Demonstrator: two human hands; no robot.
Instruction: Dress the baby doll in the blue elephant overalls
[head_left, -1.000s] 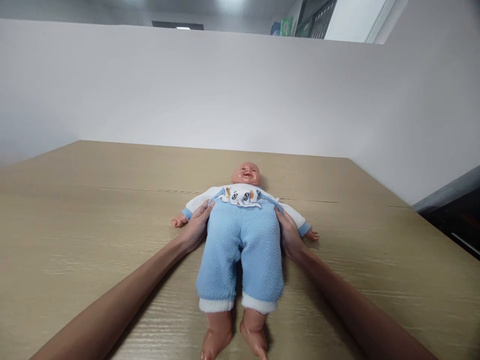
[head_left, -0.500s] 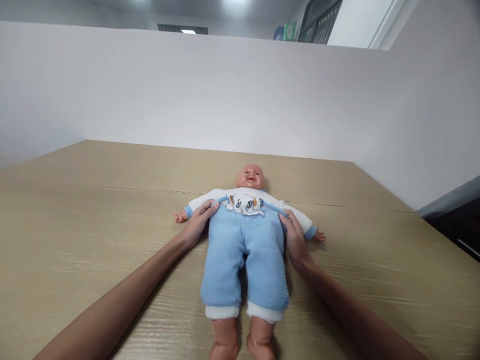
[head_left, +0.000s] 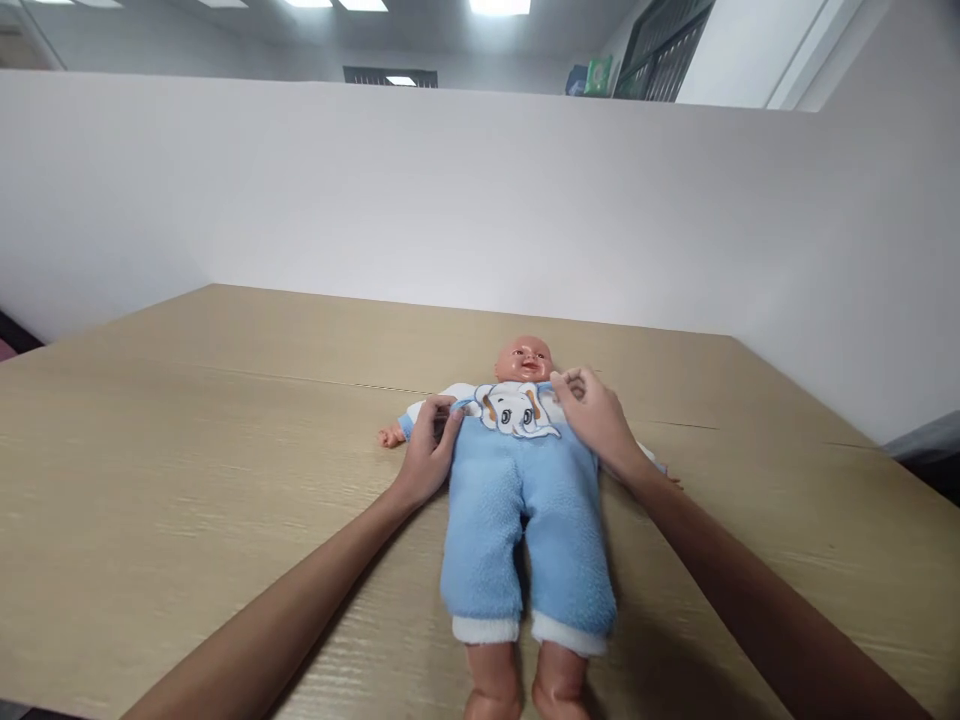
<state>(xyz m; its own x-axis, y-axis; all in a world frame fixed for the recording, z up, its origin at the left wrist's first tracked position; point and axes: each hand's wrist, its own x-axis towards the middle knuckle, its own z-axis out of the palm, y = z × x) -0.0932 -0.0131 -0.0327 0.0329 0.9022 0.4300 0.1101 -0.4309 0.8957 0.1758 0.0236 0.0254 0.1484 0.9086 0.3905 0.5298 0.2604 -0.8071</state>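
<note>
A baby doll (head_left: 525, 358) lies on its back on the table, head away from me and bare feet towards me. It wears a white top and fluffy blue overalls (head_left: 487, 500) with an elephant face (head_left: 517, 412) on the bib. My left hand (head_left: 431, 450) is closed on the blue edge of the overalls at the left of the bib, thumb on top. At the bib's upper right corner, just below the doll's chin, my right hand (head_left: 596, 415) pinches the blue shoulder strap. It covers much of the doll's sleeve on that side.
The wooden table (head_left: 225, 420) has a seam running across it behind the doll. A white partition wall (head_left: 450, 200) rises at the table's far edge. Past the table's right edge is something dark (head_left: 930, 465).
My right hand has moved up from the side of the overalls to beside the doll's chin, drawing the strap upward. The bib sits higher. My left hand stays at the left edge.
</note>
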